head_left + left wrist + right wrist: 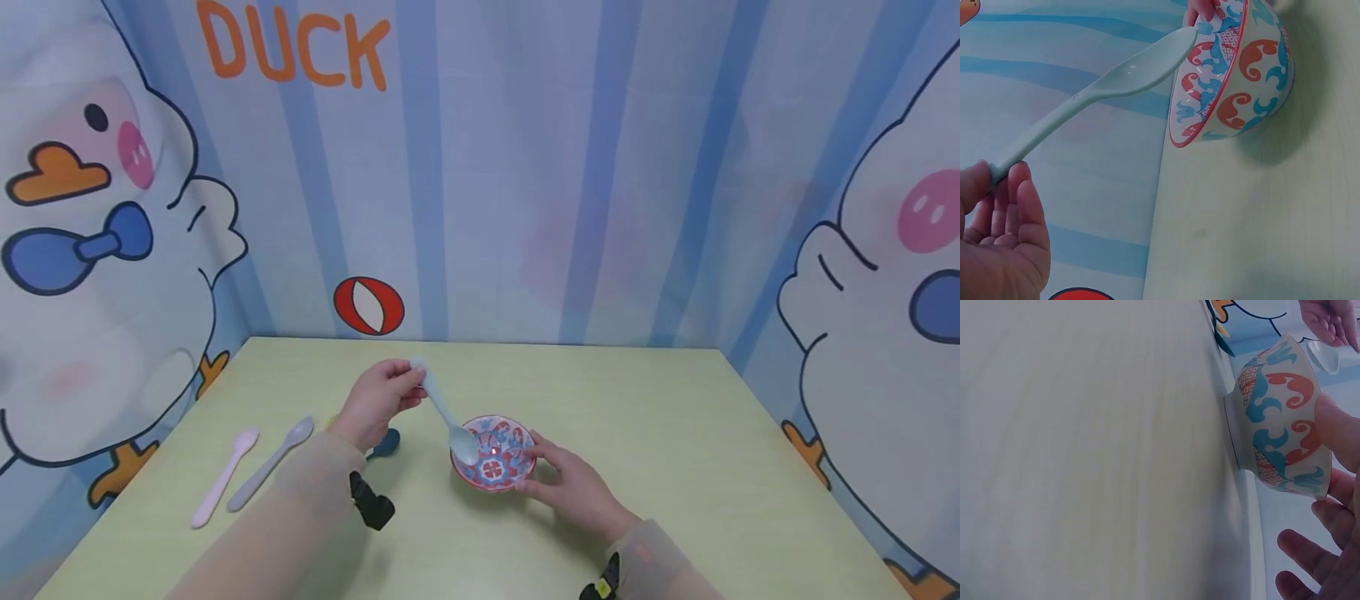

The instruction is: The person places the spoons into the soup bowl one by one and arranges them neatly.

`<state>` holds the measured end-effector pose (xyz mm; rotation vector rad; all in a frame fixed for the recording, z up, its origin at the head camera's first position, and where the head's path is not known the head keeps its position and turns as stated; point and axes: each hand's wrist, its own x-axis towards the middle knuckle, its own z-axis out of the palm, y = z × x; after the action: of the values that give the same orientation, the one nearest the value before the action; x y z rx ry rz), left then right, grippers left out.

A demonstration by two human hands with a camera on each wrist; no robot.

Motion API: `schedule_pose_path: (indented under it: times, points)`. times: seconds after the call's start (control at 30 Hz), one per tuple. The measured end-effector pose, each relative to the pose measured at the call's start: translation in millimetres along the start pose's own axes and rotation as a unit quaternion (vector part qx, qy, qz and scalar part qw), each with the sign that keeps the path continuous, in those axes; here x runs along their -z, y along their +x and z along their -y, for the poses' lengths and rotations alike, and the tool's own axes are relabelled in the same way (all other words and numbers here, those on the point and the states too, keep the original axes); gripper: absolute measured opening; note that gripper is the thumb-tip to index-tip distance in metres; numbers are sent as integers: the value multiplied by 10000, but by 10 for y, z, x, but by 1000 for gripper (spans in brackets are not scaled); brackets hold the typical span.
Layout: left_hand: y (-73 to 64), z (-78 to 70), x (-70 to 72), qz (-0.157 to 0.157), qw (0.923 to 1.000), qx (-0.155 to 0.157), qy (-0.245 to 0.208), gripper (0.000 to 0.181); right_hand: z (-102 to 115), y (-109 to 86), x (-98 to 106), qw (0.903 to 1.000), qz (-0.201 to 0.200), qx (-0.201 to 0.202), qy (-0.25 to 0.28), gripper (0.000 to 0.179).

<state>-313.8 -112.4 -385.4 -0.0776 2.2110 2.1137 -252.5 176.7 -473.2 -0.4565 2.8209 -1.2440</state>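
My left hand [381, 402] pinches a pale mint spoon [442, 408] by its handle end, between thumb and fingers. The spoon slants down to the right. Its scoop hangs over the left part of a patterned bowl [492, 473], red, blue and white, which stands upright on the table. In the left wrist view, the spoon [1141, 69] lies across the bowl's [1254, 81] rim. My right hand [573, 492] holds the bowl's right side at the rim by thumb and index finger. The right wrist view shows its other fingers [1307, 553] spread apart from the bowl [1279, 419].
A pink spoon [225, 479] and a grey-purple spoon [272, 462] lie at the table's left. Beside my left wrist shows a dark teal spoon [386, 444], partly hidden, with a bit of something yellow [331, 422] behind the wrist. A duck-print curtain [510, 167] surrounds the table [675, 417].
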Motion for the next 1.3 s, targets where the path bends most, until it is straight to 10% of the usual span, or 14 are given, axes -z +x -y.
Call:
schedule_pose_path:
  times: [0.67, 1.3]
  points:
    - [455, 113, -612, 707, 9935, 197, 869, 27, -26, -2, -3, 9999, 83, 14, 78, 50]
    - [600, 319, -822, 646, 9895, 571, 1156, 28, -14, -7, 23, 9997, 159, -67, 191, 48]
